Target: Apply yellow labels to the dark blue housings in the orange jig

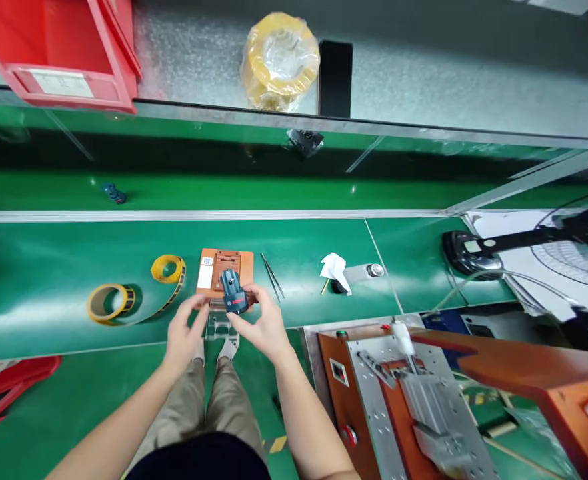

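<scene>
My right hand (268, 325) grips a dark blue power tool battery pack (234, 292) between thumb and fingers. The pack is tilted above the lower part of an orange fixture plate (245, 265) that bears a white label. At the plate's lower left corner is my left hand (183, 335), its thumb and forefinger apart and nothing visible between them. Black tweezers (273, 276) lie just right of the plate. To the left, a roll of yellow-edged labels (93, 308) runs as a strip to a smaller yellow coil (160, 268).
A bottle (359, 273) with white tissue (333, 267) lies to the right. An orange press machine (334, 373) stands at the front right, near a black stand base (467, 257). The shelf above holds a red bin (119, 97), tape rolls (259, 67) and a phone (335, 80).
</scene>
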`<action>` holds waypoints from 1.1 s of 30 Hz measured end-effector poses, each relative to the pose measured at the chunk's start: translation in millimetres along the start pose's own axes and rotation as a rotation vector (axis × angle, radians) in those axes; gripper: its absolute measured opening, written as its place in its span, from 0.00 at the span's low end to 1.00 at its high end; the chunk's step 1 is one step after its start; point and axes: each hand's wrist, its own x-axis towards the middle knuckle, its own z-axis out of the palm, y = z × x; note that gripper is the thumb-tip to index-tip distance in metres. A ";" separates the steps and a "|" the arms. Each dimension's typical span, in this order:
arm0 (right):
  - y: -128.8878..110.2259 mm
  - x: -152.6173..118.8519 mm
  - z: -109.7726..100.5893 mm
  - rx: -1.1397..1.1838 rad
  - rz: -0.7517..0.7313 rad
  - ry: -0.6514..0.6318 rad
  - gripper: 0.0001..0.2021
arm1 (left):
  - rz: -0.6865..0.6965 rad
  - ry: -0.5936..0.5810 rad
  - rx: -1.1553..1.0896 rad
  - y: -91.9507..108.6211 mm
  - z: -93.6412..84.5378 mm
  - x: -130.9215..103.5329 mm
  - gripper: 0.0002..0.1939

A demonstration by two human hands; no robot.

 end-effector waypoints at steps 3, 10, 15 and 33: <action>-25.0 -19.8 -10.1 0.009 -0.069 -0.026 0.24 | -0.214 -0.215 -0.457 61.6 -10.0 24.1 0.26; -60.9 -39.7 -31.0 0.389 0.097 -0.094 0.20 | -0.152 -0.278 -0.588 145.2 -8.5 20.5 0.17; -74.3 -49.9 -41.5 0.651 0.233 -0.144 0.18 | -0.076 -0.282 -0.593 174.7 1.6 -2.4 0.15; -129.1 -74.9 -71.1 1.002 0.378 -0.401 0.29 | 0.280 -0.034 -0.349 231.1 21.8 -31.3 0.11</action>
